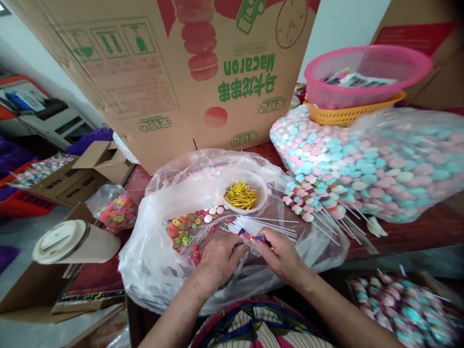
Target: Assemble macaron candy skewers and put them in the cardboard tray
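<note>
Between my two hands is a small see-through plastic wrapper (pixel 246 235) with blue, red and pink print. My left hand (pixel 220 257) pinches its near left side, fingertips partly hidden. On the other side my right hand (pixel 282 252) grips the printed end between thumb and fingers. Just beyond them, white sticks (pixel 266 225) lie in a loose pile. A white round bowl (pixel 267 199) behind the sticks holds gold twist ties (pixel 242 195). Coloured ring candies (pixel 181 233) are spread left of the bowl, with red ones close to my left hand.
A large plastic bag (pixel 145 251) lies under everything. Skewered candies (pixel 311 198) rest at right beside a big bag of pastel candies (pixel 384 164), topped by yellow (pixel 348 115) and pink baskets (pixel 409 67). A tall carton (pixel 152 106) stands behind; a lidded cup (pixel 78 241) is at left.
</note>
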`<action>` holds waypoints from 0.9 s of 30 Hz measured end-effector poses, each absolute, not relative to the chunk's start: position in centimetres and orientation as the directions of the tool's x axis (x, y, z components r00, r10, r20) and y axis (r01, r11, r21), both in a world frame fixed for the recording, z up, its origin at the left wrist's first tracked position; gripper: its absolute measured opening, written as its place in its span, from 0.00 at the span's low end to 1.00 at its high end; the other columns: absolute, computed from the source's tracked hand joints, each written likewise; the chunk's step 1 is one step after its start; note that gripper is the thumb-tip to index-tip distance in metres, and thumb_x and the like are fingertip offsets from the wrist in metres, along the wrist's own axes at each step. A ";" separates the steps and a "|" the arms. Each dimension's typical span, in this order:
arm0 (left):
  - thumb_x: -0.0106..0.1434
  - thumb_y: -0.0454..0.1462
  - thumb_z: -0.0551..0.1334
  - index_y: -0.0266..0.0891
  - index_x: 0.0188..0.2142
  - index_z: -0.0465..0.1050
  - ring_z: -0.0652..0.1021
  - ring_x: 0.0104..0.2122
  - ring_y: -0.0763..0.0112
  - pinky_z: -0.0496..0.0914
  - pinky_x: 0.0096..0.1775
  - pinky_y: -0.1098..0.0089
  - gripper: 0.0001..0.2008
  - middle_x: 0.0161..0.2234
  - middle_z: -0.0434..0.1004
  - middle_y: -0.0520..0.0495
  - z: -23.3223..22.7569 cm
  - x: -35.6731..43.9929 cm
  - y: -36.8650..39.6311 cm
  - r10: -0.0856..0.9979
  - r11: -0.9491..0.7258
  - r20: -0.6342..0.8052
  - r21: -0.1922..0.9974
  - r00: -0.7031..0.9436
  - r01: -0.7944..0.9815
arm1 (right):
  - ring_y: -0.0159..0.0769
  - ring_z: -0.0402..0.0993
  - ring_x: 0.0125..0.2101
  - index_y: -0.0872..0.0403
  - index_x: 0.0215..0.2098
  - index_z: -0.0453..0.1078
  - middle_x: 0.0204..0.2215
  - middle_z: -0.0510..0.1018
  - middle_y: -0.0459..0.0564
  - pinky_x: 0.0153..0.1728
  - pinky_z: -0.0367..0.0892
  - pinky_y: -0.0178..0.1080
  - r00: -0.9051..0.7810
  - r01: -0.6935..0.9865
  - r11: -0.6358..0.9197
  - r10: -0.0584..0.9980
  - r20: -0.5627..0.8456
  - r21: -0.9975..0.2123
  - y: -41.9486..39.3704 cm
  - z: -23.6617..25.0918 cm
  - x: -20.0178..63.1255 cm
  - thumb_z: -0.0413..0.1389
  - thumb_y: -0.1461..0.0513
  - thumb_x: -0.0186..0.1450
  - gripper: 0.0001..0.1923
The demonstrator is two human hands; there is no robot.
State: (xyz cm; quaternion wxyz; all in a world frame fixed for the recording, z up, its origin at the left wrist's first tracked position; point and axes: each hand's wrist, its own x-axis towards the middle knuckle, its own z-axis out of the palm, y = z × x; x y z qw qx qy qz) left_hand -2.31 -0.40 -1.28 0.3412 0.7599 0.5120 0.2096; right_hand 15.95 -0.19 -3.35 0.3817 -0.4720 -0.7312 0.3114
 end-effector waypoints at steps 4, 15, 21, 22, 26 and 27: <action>0.59 0.41 0.61 0.38 0.32 0.71 0.73 0.28 0.68 0.65 0.31 0.70 0.08 0.26 0.74 0.50 -1.7 -1.3 -1.0 0.975 -0.087 -0.079 0.722 0.206 0.687 | 0.27 0.55 0.19 0.52 0.19 0.53 0.15 0.59 0.40 0.21 0.52 0.32 -0.126 0.540 0.374 0.922 0.367 -0.754 -0.2 -4.6 15.6 0.48 0.57 0.66 0.18; 0.68 0.41 0.51 0.40 0.32 0.72 0.76 0.26 0.70 0.69 0.32 0.70 0.14 0.25 0.77 0.49 -4.0 -2.8 0.3 0.933 -0.359 0.260 0.694 0.248 0.624 | 0.44 0.70 0.35 0.58 0.29 0.70 0.32 0.75 0.60 0.31 0.62 0.39 0.167 0.978 -0.125 0.948 0.270 -0.165 4.7 -5.1 26.2 0.48 0.62 0.66 0.12; 0.68 0.40 0.53 0.41 0.36 0.74 0.79 0.33 0.67 0.71 0.40 0.65 0.12 0.31 0.80 0.47 -3.5 -4.5 0.5 0.828 -0.541 0.501 0.593 0.253 0.596 | 0.49 0.73 0.35 0.59 0.29 0.74 0.31 0.76 0.63 0.30 0.64 0.42 0.074 0.993 -0.092 0.975 0.210 0.078 4.7 -7.4 30.5 0.46 0.68 0.64 0.14; 0.68 0.39 0.53 0.41 0.37 0.73 0.79 0.33 0.67 0.70 0.40 0.65 0.11 0.31 0.80 0.47 -3.3 -4.7 0.4 0.813 -0.560 0.517 0.569 0.267 0.603 | 0.47 0.73 0.33 0.58 0.29 0.74 0.30 0.77 0.60 0.30 0.65 0.42 0.031 0.999 -0.035 0.965 0.262 0.012 4.4 -7.3 30.6 0.47 0.66 0.65 0.15; 0.69 0.37 0.53 0.40 0.37 0.72 0.78 0.33 0.69 0.68 0.41 0.64 0.10 0.33 0.80 0.46 -2.7 -5.1 0.2 0.754 -0.632 0.568 0.490 0.331 0.600 | 0.39 0.76 0.31 0.53 0.39 0.75 0.31 0.79 0.52 0.33 0.69 0.39 -0.201 0.887 0.388 0.811 0.549 -0.249 2.8 -4.5 29.8 0.48 0.59 0.68 0.13; 0.69 0.37 0.53 0.40 0.36 0.72 0.77 0.33 0.69 0.68 0.41 0.64 0.10 0.33 0.80 0.46 -2.5 -5.1 0.2 0.751 -0.639 0.562 0.482 0.347 0.600 | 0.37 0.76 0.32 0.52 0.41 0.75 0.32 0.80 0.51 0.34 0.70 0.38 -0.258 0.846 0.474 0.765 0.591 -0.245 2.4 -3.4 29.4 0.48 0.60 0.68 0.13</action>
